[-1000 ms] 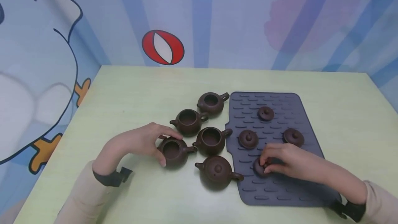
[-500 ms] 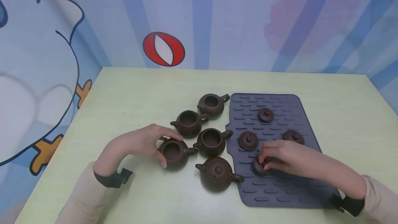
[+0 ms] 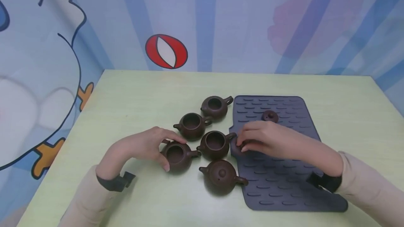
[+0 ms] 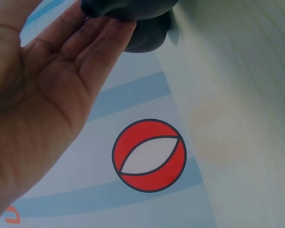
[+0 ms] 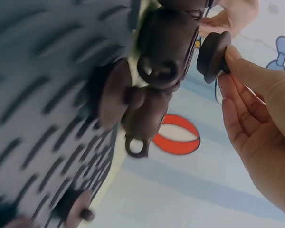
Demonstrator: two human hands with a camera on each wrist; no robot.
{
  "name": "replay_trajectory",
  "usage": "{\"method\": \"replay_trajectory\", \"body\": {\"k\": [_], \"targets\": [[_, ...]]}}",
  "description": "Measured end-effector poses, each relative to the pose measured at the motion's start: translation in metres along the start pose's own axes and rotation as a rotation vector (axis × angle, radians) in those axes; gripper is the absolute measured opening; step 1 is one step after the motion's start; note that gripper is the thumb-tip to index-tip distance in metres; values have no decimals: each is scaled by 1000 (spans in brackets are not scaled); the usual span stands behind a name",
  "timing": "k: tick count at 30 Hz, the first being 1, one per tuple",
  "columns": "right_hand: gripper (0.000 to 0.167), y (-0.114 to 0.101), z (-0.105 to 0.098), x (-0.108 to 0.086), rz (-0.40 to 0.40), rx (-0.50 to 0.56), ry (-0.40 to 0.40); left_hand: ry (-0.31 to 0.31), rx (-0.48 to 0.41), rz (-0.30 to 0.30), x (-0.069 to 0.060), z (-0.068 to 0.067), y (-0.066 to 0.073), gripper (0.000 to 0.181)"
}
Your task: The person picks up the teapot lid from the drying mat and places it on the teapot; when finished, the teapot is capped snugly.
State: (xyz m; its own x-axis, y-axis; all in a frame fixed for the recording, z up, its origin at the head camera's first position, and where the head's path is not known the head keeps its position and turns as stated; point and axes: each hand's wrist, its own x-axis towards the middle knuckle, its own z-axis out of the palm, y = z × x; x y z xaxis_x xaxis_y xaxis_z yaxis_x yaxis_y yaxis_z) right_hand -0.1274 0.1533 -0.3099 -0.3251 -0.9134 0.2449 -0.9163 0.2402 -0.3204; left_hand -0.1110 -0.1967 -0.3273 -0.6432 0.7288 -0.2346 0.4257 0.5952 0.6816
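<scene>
My left hand (image 3: 148, 146) grips a dark brown lidless teapot (image 3: 175, 155) between thumb and fingers, on the table at the left of the group. In the left wrist view only the pot's dark underside (image 4: 133, 7) shows past the fingers. My right hand (image 3: 273, 139) pinches a small brown teapot lid (image 5: 213, 57) by its knob, lifted off the mat. From the head view this lid is mostly hidden behind the fingers, near the handle of another lidless teapot (image 3: 215, 144). In front of that one stands a teapot with its lid on (image 3: 221, 176).
Two more lidless teapots, one (image 3: 191, 125) in the middle and one (image 3: 215, 107) at the back, stand left of the grey ribbed mat (image 3: 284, 192). One lid (image 3: 270, 116) lies at the mat's back; other lids (image 5: 116, 97) show in the right wrist view. A painted wall (image 3: 236, 27) bounds the table.
My right hand has lifted the lid from the mat's front part and carried it left and away from me, toward the teapots. The left hand stays on its teapot.
</scene>
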Motion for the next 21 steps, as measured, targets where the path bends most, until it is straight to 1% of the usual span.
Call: {"method": "replay_trajectory", "body": {"k": [2, 5, 7, 9, 12, 15, 19, 21], "targets": [[15, 0, 2, 10, -5, 13, -8, 2, 0, 3, 1, 1, 0, 68], [14, -2, 9, 25, -35, 34, -2, 2, 2, 0, 0, 1, 0, 68], [14, -5, 14, 37, -80, 35, 26, -2, 6, -11, -1, 2, 0, 68], [14, -10, 20, 50, -143, 18, 60, -3, 4, -19, -2, 1, -1, 68], [12, -18, 28, 68, -210, 1, 95, -4, 2, -22, -4, 2, -2, 68], [12, -23, 33, 82, -249, 16, 88, -3, 1, -21, -5, 1, -3, 67], [12, -24, 37, 94, -251, 47, 47, 0, 16, -18, -2, 1, -2, 68], [12, -23, 38, 99, -248, 52, 31, 1, 26, -34, 0, 1, 0, 69]]}}
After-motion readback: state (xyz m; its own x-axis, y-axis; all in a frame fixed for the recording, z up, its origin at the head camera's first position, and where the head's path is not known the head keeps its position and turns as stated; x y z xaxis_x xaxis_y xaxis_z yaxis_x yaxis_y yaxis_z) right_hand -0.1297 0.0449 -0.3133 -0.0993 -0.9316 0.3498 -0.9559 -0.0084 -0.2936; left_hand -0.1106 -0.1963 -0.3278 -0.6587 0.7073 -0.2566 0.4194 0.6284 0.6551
